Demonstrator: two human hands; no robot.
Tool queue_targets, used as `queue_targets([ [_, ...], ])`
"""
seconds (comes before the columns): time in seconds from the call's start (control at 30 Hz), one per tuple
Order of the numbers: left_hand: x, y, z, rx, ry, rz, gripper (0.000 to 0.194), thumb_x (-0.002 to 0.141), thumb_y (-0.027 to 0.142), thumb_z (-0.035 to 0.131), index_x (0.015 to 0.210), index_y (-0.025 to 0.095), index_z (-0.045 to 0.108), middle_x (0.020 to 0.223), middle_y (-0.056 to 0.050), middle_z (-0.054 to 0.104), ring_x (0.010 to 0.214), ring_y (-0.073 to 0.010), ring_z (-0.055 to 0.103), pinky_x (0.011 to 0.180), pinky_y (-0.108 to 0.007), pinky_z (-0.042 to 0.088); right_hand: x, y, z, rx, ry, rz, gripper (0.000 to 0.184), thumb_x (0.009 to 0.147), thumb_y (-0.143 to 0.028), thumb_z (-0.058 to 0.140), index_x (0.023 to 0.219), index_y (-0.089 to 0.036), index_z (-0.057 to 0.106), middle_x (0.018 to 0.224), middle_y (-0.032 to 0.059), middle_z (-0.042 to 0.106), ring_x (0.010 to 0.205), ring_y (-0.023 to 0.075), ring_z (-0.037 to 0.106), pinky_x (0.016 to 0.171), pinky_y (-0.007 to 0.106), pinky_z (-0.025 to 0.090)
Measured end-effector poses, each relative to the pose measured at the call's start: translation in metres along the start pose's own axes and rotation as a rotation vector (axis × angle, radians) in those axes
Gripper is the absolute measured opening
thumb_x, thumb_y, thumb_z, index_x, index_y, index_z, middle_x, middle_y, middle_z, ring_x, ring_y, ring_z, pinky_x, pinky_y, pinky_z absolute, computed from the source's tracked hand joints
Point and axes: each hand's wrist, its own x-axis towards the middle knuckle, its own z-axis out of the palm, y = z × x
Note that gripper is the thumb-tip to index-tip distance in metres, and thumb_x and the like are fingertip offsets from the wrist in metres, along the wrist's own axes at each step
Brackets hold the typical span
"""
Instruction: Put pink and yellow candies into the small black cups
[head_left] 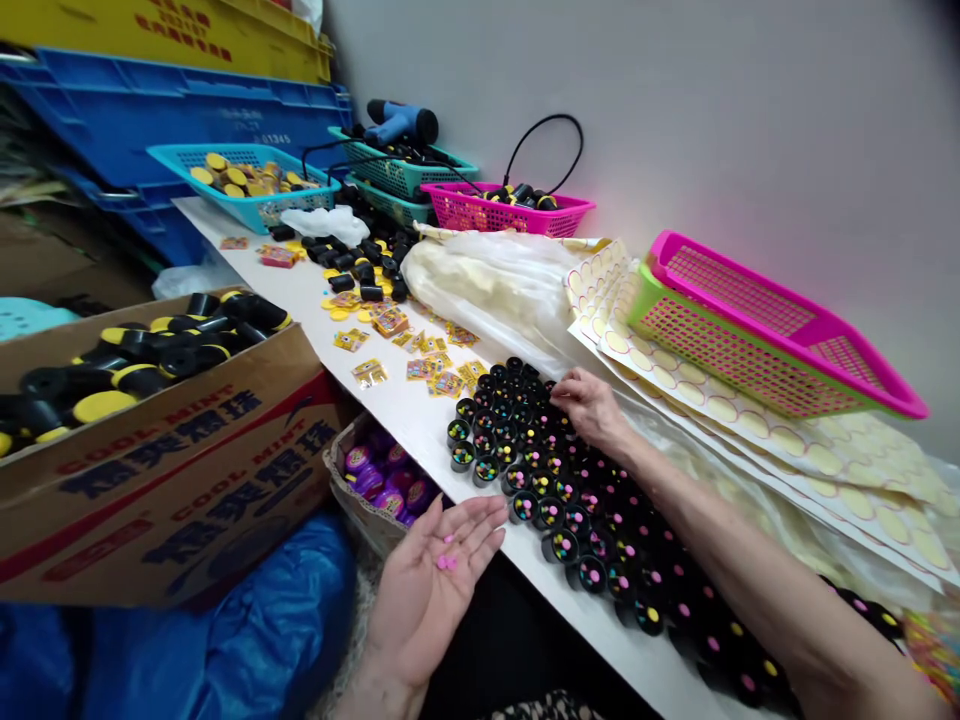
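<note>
My left hand [442, 575] lies palm up at the near edge of the white table [420, 420], fingers stretched out, with a few small pink candy pellets [447, 560] resting on the palm. My right hand [592, 405] reaches over a dense cluster of small black cups [525, 450] holding coloured candies. Its fingers are pinched together at the far side of the cluster, touching the cups; what they pinch is too small to see.
A cardboard box [172, 480] of black and yellow caps stands at the left. A small basket of purple items [382, 475] sits below the table edge. Sticker sheets [750, 410], a pink-green basket [772, 330], a plastic bag [495, 280] and more baskets [502, 210] lie beyond.
</note>
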Motion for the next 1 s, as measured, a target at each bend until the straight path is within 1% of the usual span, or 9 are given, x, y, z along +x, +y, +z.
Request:
queue_targets([
  [0.07,0.001,0.001,-0.002,0.007,0.032,-0.004,0.035,0.085,0.025,0.043,0.1,-0.002,0.06,0.117,-0.024,0.053,0.118,-0.0309,0.041,0.103,-0.04,0.031,0.011,0.018,0.002,-0.064,-0.078,0.053,0.008,0.071,-0.023,0.057,0.068,-0.02,0.064,0.068,-0.0007,0.05,0.065,0.0121,0.048,0.06,0.023,0.035],
  [0.17,0.004,0.0,-0.004,0.019,0.07,-0.024,0.033,0.084,0.024,0.044,0.099,-0.001,0.06,0.115,-0.023,0.055,0.116,-0.0307,0.044,0.102,-0.041,0.032,0.018,0.025,0.005,-0.13,-0.186,0.055,0.009,0.071,-0.024,0.057,0.068,-0.021,0.066,0.067,-0.0014,0.05,0.064,0.0111,0.047,0.059,0.022,0.034],
  [0.37,0.007,0.0,-0.006,0.033,0.097,-0.036,0.031,0.083,0.023,0.045,0.098,0.0,0.061,0.114,-0.022,0.056,0.114,-0.0295,0.046,0.101,-0.04,0.033,0.022,0.013,0.006,-0.219,-0.283,0.01,0.013,0.073,-0.024,0.054,0.071,-0.02,0.067,0.072,0.0007,0.055,0.073,0.013,0.05,0.064,0.023,0.034],
  [0.6,0.008,0.0,-0.007,0.029,0.108,-0.047,0.031,0.083,0.023,0.046,0.096,0.0,0.062,0.111,-0.022,0.057,0.112,-0.0293,0.048,0.101,-0.041,0.033,0.028,0.009,0.006,-0.305,-0.356,0.051,0.014,0.073,-0.023,0.053,0.072,-0.019,0.067,0.076,0.0012,0.058,0.072,0.0129,0.051,0.06,0.022,0.032],
  [0.73,0.009,-0.001,-0.008,0.027,0.121,-0.034,0.03,0.083,0.022,0.046,0.096,0.0,0.062,0.11,-0.022,0.058,0.111,-0.0295,0.048,0.101,-0.04,0.034,0.032,0.0,0.004,-0.384,-0.439,-0.009,0.016,0.071,-0.018,0.05,0.069,-0.018,0.065,0.078,0.0033,0.059,0.072,0.0138,0.05,0.058,0.023,0.03],
  [0.8,0.009,-0.001,-0.009,0.026,0.121,-0.034,0.03,0.082,0.022,0.047,0.096,0.0,0.062,0.11,-0.022,0.058,0.111,-0.0297,0.048,0.1,-0.04,0.034,0.034,-0.005,0.003,-0.424,-0.473,-0.014,0.016,0.069,-0.015,0.049,0.068,-0.016,0.064,0.079,0.0052,0.06,0.073,0.0147,0.051,0.057,0.024,0.029],
  [0.9,0.009,-0.002,-0.009,0.031,0.119,-0.033,0.03,0.082,0.022,0.047,0.095,0.0,0.062,0.109,-0.022,0.059,0.11,-0.029,0.049,0.1,-0.039,0.035,0.036,-0.011,0.004,-0.45,-0.491,0.017,0.016,0.065,-0.011,0.049,0.068,-0.015,0.064,0.077,0.008,0.061,0.073,0.0162,0.052,0.056,0.025,0.029],
  [1.0,0.009,-0.004,-0.008,0.039,0.121,-0.031,0.029,0.082,0.022,0.046,0.094,0.001,0.063,0.107,-0.021,0.06,0.107,-0.0273,0.052,0.099,-0.038,0.037,0.038,-0.012,0.006,-0.432,-0.488,0.023,0.015,0.064,-0.01,0.051,0.067,-0.015,0.064,0.076,0.009,0.062,0.074,0.0176,0.053,0.056,0.025,0.03],
])
